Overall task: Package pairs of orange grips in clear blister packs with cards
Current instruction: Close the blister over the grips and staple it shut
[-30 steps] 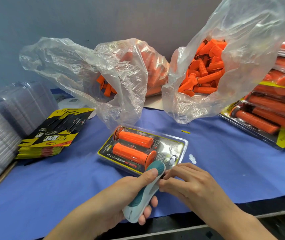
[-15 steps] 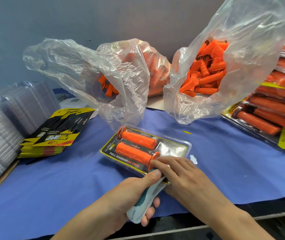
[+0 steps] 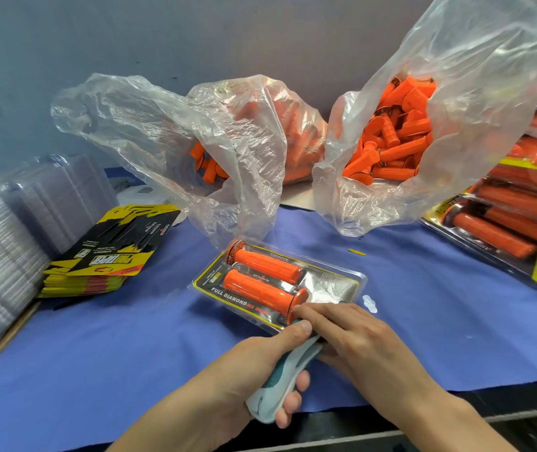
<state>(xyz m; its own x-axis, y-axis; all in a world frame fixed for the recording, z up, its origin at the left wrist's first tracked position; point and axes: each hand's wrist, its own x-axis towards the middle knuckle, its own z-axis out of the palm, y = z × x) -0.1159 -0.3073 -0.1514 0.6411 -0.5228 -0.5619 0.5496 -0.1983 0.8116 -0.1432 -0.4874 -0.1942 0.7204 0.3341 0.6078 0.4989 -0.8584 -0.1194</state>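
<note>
A clear blister pack [image 3: 332,282] with a black-and-yellow card and two orange grips [image 3: 260,290] lies on the blue cloth at centre. My left hand [image 3: 254,367] grips a teal-and-white stapler [image 3: 285,380], its nose at the pack's near right corner and hidden under my fingers. My right hand [image 3: 358,340] lies over that corner, fingertips pressing the pack beside the front grip's flange.
Two clear bags of loose orange grips [image 3: 394,141] stand behind. Finished packs [image 3: 515,230] pile up at the right. A card stack [image 3: 104,259] and stacked empty blisters [image 3: 6,243] sit at the left. The table's front edge [image 3: 456,419] runs near my wrists.
The stapler's nose has slid forward onto the pack's near corner. My right hand has moved up from beside the stapler onto the pack, covering that corner.
</note>
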